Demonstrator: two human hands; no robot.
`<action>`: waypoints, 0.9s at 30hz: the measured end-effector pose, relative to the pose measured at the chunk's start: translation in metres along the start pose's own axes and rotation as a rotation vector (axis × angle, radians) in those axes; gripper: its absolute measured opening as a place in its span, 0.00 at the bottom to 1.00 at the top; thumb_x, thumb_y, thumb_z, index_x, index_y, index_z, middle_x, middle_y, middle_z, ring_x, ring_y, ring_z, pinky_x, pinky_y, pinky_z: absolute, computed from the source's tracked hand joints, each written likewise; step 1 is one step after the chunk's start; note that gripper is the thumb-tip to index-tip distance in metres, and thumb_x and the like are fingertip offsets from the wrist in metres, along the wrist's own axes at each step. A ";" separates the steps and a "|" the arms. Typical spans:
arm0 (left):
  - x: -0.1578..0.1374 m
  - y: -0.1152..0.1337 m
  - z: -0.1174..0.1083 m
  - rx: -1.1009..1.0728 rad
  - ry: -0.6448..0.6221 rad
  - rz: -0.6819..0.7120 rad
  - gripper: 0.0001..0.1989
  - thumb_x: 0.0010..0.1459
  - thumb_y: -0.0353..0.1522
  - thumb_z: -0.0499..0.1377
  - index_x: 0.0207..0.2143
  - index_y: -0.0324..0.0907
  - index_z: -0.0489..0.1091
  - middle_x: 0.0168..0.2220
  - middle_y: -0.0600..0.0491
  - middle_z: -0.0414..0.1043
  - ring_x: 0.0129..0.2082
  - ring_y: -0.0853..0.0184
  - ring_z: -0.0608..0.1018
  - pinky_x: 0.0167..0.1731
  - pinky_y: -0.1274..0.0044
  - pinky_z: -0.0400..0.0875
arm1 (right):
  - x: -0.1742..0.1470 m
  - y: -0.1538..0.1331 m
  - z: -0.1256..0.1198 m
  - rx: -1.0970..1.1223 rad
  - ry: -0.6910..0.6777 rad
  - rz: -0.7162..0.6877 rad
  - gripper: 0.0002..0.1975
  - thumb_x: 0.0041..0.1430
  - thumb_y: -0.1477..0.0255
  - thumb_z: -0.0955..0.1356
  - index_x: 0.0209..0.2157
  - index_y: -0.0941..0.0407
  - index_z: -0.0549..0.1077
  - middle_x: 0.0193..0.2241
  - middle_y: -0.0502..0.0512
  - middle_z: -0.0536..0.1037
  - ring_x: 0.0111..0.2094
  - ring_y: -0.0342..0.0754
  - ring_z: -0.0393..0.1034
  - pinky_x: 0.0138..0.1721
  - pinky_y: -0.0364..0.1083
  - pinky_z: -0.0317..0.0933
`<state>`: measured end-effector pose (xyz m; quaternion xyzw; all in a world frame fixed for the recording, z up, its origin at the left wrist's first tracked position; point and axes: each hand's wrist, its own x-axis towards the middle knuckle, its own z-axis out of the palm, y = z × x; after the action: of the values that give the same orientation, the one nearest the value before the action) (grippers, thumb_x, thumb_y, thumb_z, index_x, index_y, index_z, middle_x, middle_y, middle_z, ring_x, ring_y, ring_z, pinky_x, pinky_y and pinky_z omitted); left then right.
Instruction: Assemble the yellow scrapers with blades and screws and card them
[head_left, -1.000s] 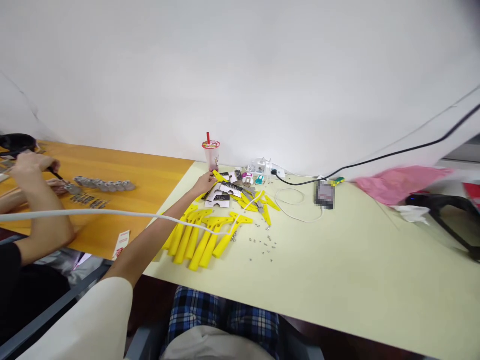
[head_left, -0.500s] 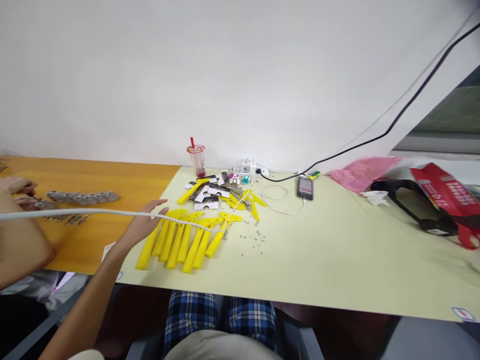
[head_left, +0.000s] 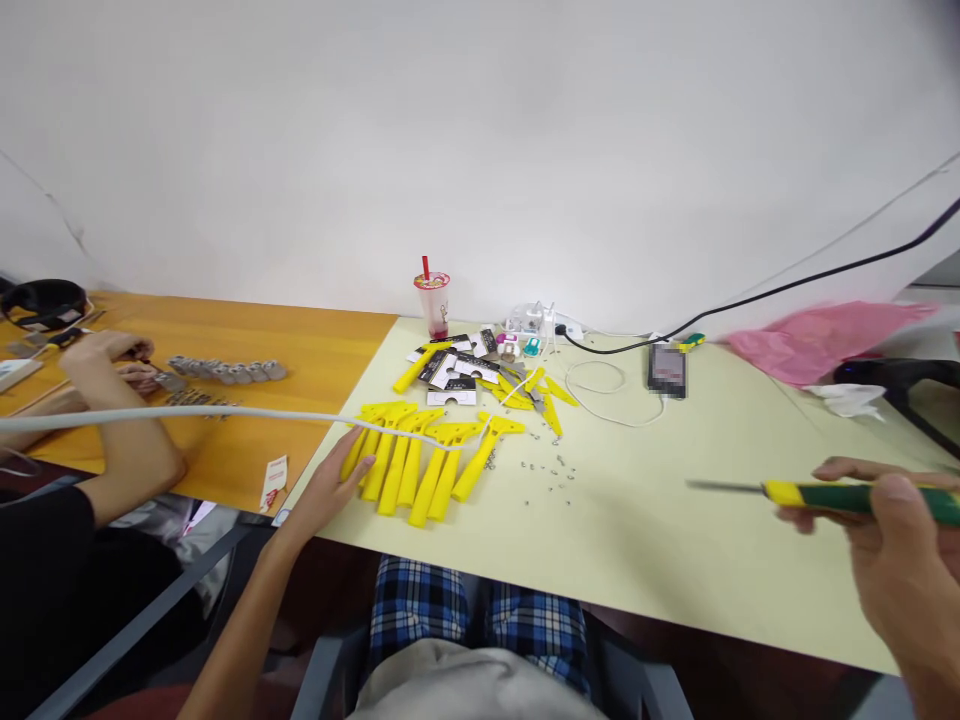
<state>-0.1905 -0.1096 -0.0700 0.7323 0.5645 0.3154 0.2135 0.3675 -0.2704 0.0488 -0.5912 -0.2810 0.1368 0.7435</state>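
Right hand (head_left: 904, 545): thumb and fingers closed about the handle of a screwdriver (head_left: 817, 495), shaft pointing left over the table's right part. Left hand (head_left: 326, 490): fingers spread beside the leftmost of the yellow handles (head_left: 431, 475), rowed at near left; contact cannot be told. A sideways push could drive the row into the small metal pieces (head_left: 559, 475) on its right and scatter them; the white cable (head_left: 225, 412) crossing the row could snag a lifted handle. Compared with the preceding frame, right hand and screwdriver have entered view
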 end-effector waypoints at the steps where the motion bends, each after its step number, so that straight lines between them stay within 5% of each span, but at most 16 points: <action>1: -0.001 0.000 0.000 -0.018 0.011 0.001 0.38 0.69 0.56 0.54 0.72 0.44 0.64 0.74 0.40 0.63 0.75 0.50 0.64 0.75 0.56 0.54 | -0.002 0.012 0.002 0.036 -0.030 0.016 0.27 0.38 0.59 0.86 0.33 0.53 0.73 0.33 0.55 0.83 0.28 0.55 0.81 0.30 0.53 0.74; 5: -0.012 -0.007 -0.002 -0.139 0.117 -0.023 0.33 0.72 0.52 0.55 0.71 0.46 0.65 0.74 0.40 0.62 0.75 0.52 0.64 0.73 0.57 0.61 | -0.025 0.064 -0.003 0.142 -0.029 0.351 0.28 0.28 0.67 0.86 0.28 0.52 0.69 0.35 0.59 0.86 0.43 0.63 0.85 0.47 0.60 0.76; 7: -0.017 -0.010 -0.001 -0.222 0.186 -0.069 0.31 0.72 0.52 0.55 0.68 0.46 0.67 0.73 0.39 0.65 0.73 0.51 0.68 0.71 0.57 0.65 | -0.037 0.086 -0.006 0.143 0.003 0.476 0.25 0.29 0.66 0.86 0.27 0.52 0.72 0.36 0.61 0.86 0.42 0.62 0.84 0.46 0.59 0.76; 13: -0.023 -0.009 -0.002 -0.375 0.280 -0.144 0.28 0.72 0.53 0.55 0.61 0.44 0.73 0.66 0.40 0.74 0.67 0.50 0.76 0.70 0.56 0.67 | -0.047 0.105 -0.002 0.168 0.067 0.315 0.26 0.32 0.72 0.84 0.35 0.48 0.75 0.36 0.56 0.85 0.29 0.49 0.73 0.29 0.50 0.64; 27: -0.012 0.005 -0.012 -0.207 0.384 -0.170 0.21 0.69 0.51 0.59 0.52 0.46 0.77 0.56 0.45 0.81 0.61 0.51 0.80 0.67 0.57 0.70 | -0.047 0.103 0.003 0.057 0.057 0.315 0.24 0.31 0.68 0.84 0.34 0.49 0.77 0.33 0.57 0.84 0.26 0.50 0.69 0.28 0.52 0.58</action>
<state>-0.1973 -0.1234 -0.0606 0.5828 0.6192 0.4860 0.2017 0.3409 -0.2659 -0.0614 -0.6101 -0.1595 0.2427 0.7372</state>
